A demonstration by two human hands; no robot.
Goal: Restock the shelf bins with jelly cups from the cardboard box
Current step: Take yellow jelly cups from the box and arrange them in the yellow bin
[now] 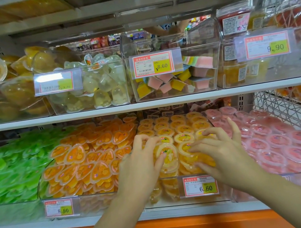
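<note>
left hand (142,163) and right hand (222,154) curl their fingers round round yellow plastic jelly cups (168,154) piled above the clear plastic bin (169,177); let go carelessly, the pile may slide over its front.

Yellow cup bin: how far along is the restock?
Done: the yellow cup bin looks nearly full, rows reaching the back. In hand: left hand and right hand grip yellow cups at its front. Left: seating those; the cardboard box is out of view, so remaining stock is unknown.

bins (176,90): clear glossy plastic | jelly cups (167,154): shiny plastic, film lids | shelf (237,89): matt painted metal
</note>
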